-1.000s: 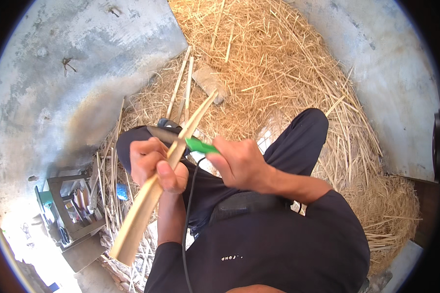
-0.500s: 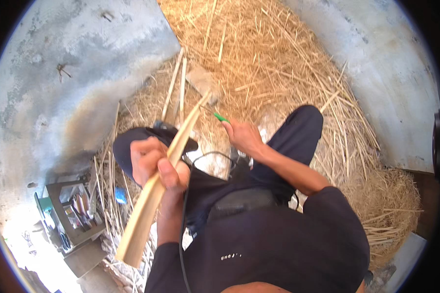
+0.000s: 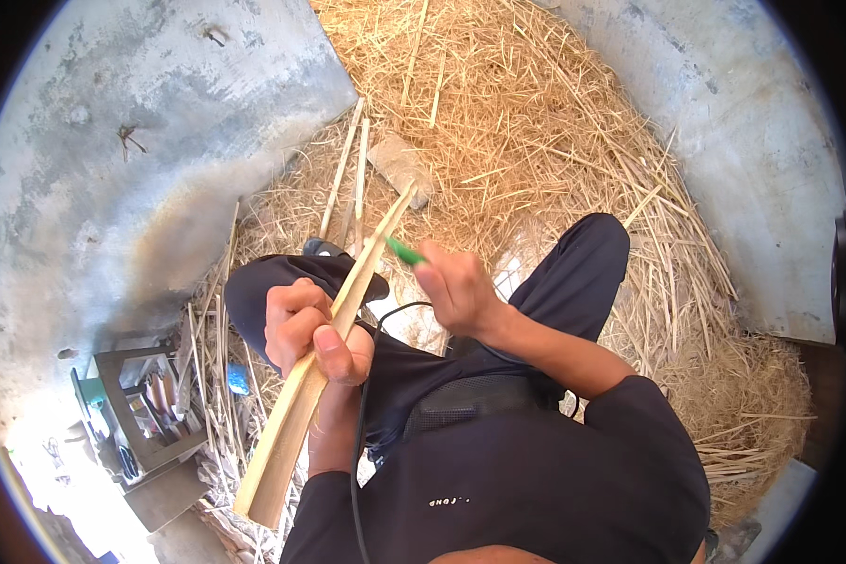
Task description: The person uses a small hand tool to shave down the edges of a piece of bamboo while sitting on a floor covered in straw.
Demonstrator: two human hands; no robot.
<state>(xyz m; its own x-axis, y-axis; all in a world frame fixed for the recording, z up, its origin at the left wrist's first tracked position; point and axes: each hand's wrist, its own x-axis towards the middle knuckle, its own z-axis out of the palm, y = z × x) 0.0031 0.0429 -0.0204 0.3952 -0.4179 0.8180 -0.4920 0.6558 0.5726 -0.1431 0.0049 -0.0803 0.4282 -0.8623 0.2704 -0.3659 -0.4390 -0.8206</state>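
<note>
A long split piece of bamboo, pale yellow and hollowed like a trough, slants from the lower left up to a narrow far tip. My left hand is wrapped round its middle, thumb on the near side. My right hand is closed on a knife with a green handle, close beside the bamboo's upper part. The blade barely shows, so I cannot tell whether it touches the bamboo.
My folded legs lie beneath my hands. A black cable runs past the left forearm. Straw-like shavings cover the ground ahead, with a flat stone and loose strips. A box of tools stands at left, between grey walls.
My right hand with the knife has come nearer to me and slightly left, down along the bamboo from its tip. My left hand keeps its grip.
</note>
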